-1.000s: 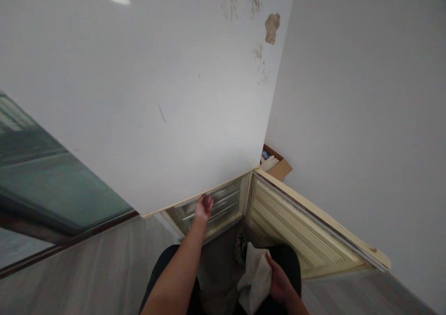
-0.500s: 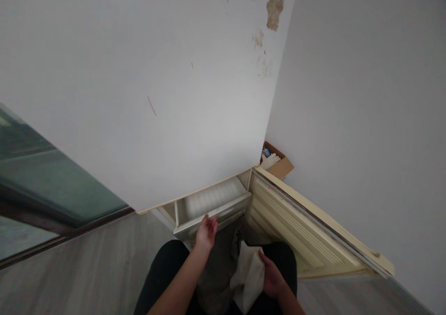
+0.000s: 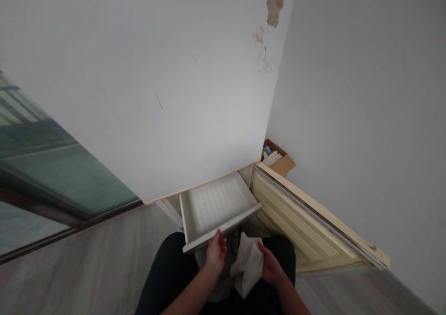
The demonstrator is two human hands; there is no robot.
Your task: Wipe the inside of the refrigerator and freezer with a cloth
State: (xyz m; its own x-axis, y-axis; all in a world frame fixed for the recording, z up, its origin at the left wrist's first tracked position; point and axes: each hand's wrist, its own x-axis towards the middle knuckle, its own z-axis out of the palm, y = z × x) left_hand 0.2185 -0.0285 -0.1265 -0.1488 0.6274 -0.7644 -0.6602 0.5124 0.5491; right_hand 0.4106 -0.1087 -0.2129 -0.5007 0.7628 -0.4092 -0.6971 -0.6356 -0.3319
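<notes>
A pale drawer (image 3: 218,201) with a ribbed bottom is pulled out of a low white cabinet, between my knees and the wall-like white top. At the front edge of this drawer is my left hand (image 3: 216,252), its fingers bent against the rim and the fingertips partly hidden. My right hand (image 3: 270,265) grips a beige cloth (image 3: 248,265), which hangs in folds over my lap. To the right, the cabinet's cream door (image 3: 299,217) stands swung open, with ridges on its inner face.
A cardboard box (image 3: 284,164) holding white gloves (image 3: 272,158) and a blue item stands behind the door by the wall. Dark-framed glass (image 3: 66,175) is at the left, above the grey wood floor (image 3: 104,264). My knees flank the drawer front.
The drawer has come further out towards me, showing more of its ribbed bottom. My left hand has moved back and slightly right with it. My right hand still grips the cloth.
</notes>
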